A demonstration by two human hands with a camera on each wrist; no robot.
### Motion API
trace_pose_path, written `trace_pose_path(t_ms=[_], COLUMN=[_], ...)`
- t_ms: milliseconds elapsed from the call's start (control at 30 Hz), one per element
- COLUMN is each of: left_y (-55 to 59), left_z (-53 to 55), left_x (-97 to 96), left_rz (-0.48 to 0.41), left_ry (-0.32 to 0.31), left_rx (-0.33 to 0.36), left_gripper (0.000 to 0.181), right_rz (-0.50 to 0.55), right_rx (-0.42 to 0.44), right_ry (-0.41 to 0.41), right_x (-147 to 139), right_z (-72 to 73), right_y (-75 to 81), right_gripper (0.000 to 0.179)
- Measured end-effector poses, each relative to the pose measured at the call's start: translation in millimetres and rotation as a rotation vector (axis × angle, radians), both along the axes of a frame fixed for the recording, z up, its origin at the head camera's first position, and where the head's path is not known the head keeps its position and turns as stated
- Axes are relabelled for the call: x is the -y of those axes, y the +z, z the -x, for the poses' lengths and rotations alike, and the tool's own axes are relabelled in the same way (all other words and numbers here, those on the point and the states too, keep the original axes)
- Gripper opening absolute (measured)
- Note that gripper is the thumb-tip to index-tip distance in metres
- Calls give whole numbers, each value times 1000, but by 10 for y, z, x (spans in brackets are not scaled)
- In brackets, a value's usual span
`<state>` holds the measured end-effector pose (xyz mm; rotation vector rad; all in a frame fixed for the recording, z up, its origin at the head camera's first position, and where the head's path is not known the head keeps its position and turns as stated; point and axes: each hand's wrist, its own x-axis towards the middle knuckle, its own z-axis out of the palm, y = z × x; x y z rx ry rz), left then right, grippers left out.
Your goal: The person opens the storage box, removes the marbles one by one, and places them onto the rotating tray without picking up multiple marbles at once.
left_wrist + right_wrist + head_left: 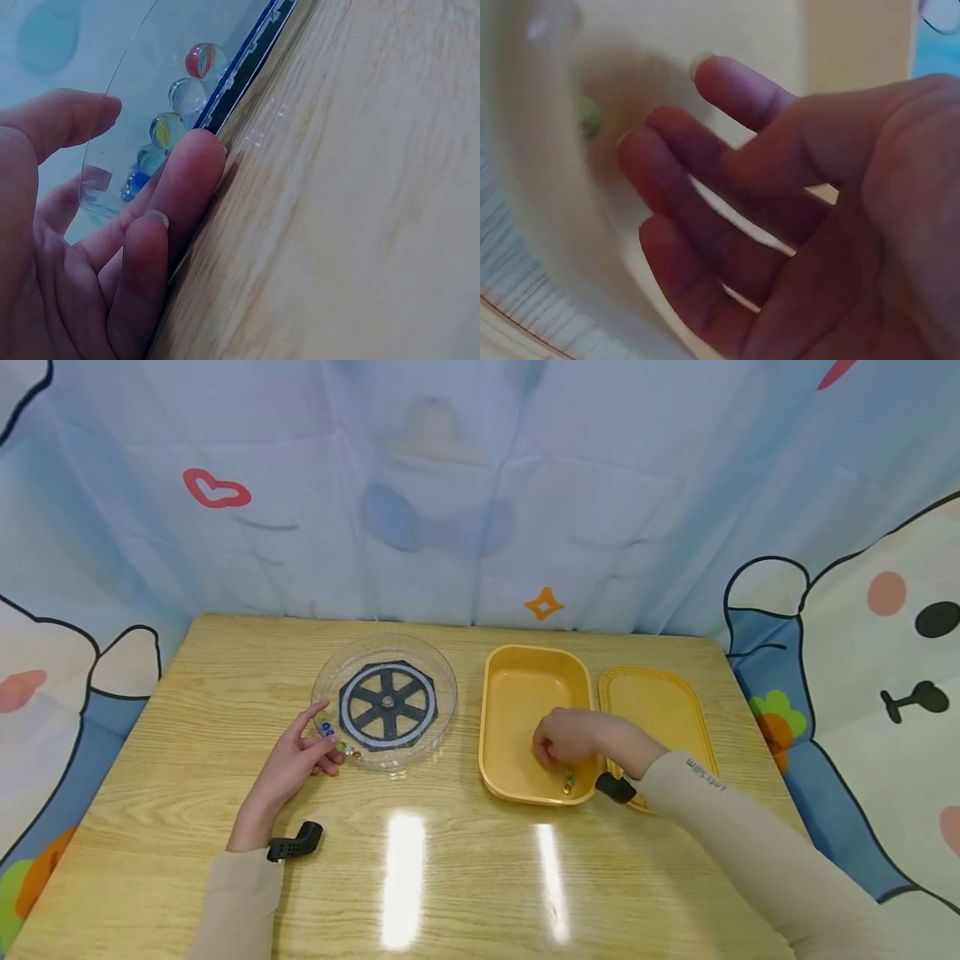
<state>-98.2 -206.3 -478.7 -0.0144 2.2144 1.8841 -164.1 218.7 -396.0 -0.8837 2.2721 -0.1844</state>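
A round clear dish (447, 672) stands left of centre. Several glass marbles (166, 131) lie bunched along its near-left wall, some blue, some with yellow or red swirls. My left hand (296, 760) holds the rim there, one finger reaching over the wall and others curled against the outside. Inside a yellow tub (491, 718) is my right hand (573, 739), fingers loosely bent, with nothing visible between them in the right wrist view. Close to those fingers a green marble (589, 116) lies on the tub floor; more small marbles (568, 781) sit in the near-right corner.
A yellow lid (667, 706) lies flat right of the tub, partly under the right forearm. Beneath the clear dish shows a dark wheel-like pattern (387, 706). A printed curtain (450, 527) hangs behind the wooden table (465, 877).
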Motion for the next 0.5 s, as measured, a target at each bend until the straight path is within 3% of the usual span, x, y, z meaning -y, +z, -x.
trace_pose_path(t_ms=[233, 333, 500], left_y=[7, 6, 4], left_z=[-3, -6, -4], left_x=[-5, -6, -9], left_rz=[-5, -4, -4], left_ry=[1, 3, 5], left_rx=[-6, -3, -1], left_gripper=[68, 68, 68], right_rz=[-161, -138, 10], right_rx=[1, 52, 153], right_ry=[-20, -16, -31], right_x=[83, 107, 126], right_z=[-177, -197, -157], right_y=[5, -11, 9], right_gripper=[33, 31, 31])
